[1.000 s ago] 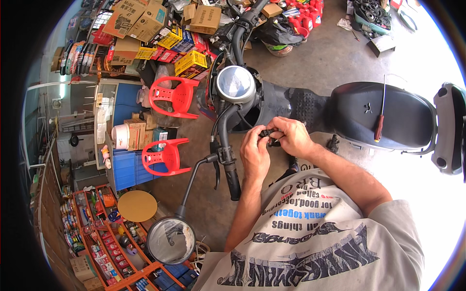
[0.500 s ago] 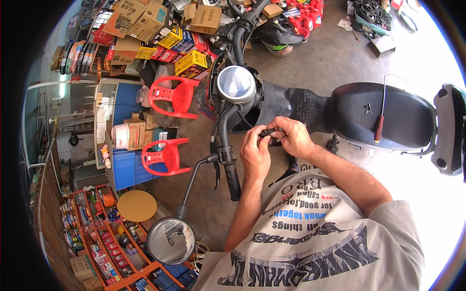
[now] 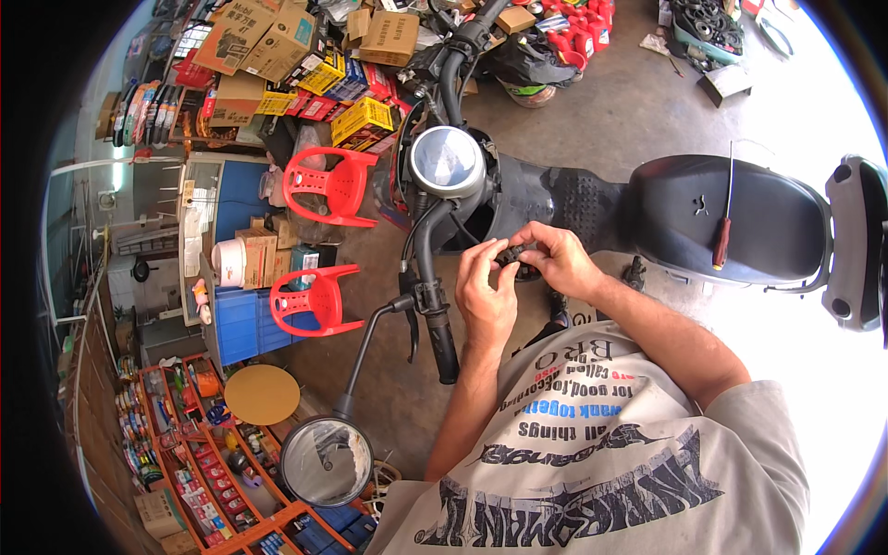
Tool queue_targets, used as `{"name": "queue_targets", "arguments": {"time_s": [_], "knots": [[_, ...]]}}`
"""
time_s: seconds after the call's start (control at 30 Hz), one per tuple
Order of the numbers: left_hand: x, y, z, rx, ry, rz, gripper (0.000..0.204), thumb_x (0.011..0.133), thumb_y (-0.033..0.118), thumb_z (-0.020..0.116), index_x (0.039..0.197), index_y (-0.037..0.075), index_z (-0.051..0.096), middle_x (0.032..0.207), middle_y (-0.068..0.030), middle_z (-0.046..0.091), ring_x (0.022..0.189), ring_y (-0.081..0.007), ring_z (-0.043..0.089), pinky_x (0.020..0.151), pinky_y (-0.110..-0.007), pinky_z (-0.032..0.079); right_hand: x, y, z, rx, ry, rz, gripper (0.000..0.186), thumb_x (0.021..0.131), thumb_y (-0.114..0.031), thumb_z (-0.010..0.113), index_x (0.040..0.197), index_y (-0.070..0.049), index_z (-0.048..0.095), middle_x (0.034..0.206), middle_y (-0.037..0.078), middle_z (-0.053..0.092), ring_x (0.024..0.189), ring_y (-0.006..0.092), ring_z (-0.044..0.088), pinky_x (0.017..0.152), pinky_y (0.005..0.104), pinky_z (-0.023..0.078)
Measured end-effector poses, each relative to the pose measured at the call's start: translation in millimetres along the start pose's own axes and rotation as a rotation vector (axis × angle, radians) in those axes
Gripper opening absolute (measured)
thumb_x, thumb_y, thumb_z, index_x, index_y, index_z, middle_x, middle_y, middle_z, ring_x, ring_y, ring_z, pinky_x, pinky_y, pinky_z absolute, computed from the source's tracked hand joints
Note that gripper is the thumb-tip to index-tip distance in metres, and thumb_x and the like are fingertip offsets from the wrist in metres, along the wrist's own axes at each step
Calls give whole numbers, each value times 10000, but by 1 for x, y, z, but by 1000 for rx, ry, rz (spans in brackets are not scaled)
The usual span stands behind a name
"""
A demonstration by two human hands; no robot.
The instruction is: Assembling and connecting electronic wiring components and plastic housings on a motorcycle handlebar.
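My left hand and my right hand meet in front of me, beside the scooter's footboard area. Between their fingertips is a small black ridged part, perhaps a connector or switch; its exact kind cannot be made out. Fingers of both hands are pinched on it from either side and cover much of it. The scooter stands across my view, its round headlight or gauge and handlebar to the left. On its black seat lie a screwdriver with a red-brown handle and a tiny dark metal piece.
A round mirror on a stalk and the black handlebar grip stick out left of my forearms. Two red plastic chairs stand beyond. Stacked cartons fill the upper left, and an orange shelf rack the lower left.
The small black part has turned slightly between my fingers, and my right fingers have shifted a little on it. The screwdriver and scooter stay put.
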State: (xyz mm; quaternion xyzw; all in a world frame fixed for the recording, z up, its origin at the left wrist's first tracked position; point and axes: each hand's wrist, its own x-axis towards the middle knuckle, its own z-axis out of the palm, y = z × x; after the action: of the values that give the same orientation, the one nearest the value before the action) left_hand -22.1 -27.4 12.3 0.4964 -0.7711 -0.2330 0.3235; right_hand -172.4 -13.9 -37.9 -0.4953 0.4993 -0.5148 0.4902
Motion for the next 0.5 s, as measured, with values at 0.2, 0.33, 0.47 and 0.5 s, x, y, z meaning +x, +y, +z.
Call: {"name": "queue_targets", "arguments": {"time_s": [0.2, 0.33, 0.47, 0.5], "knots": [[0, 2, -1, 6, -6, -30, 381, 755, -59, 726, 1113, 31, 633, 1126, -94, 637, 825, -206, 624, 739, -319, 514, -1, -5, -2, -49, 1, -7, 210, 841, 26, 664, 1037, -45, 643, 891, 100, 699, 770, 208, 680, 708, 328, 537], [-2, -2, 0, -39, -20, -63, 344, 766, -66, 721, 1083, 21, 622, 1149, -103, 636, 818, -190, 621, 729, -307, 505, -2, -1, -1, -73, 30, -61, 225, 817, 24, 672, 1024, -60, 649, 908, 95, 694, 811, 257, 686, 713, 350, 540], [-9, -19, 5, -405, -47, -229, 297, 825, -87, 670, 1096, 9, 592, 1174, -109, 633, 844, -118, 605, 734, -250, 489, -4, -5, 1, -130, 33, -112, 233, 804, 16, 674, 1019, -69, 638, 922, 84, 690, 846, 279, 682, 726, 374, 540], [-10, -19, 6, -555, -43, -280, 276, 845, -93, 649, 1095, 2, 583, 1176, -108, 631, 865, -95, 598, 742, -234, 487, -5, -8, 1, -166, 20, -78, 236, 802, 10, 677, 1019, -71, 630, 925, 79, 689, 862, 285, 682, 731, 381, 540]]}}
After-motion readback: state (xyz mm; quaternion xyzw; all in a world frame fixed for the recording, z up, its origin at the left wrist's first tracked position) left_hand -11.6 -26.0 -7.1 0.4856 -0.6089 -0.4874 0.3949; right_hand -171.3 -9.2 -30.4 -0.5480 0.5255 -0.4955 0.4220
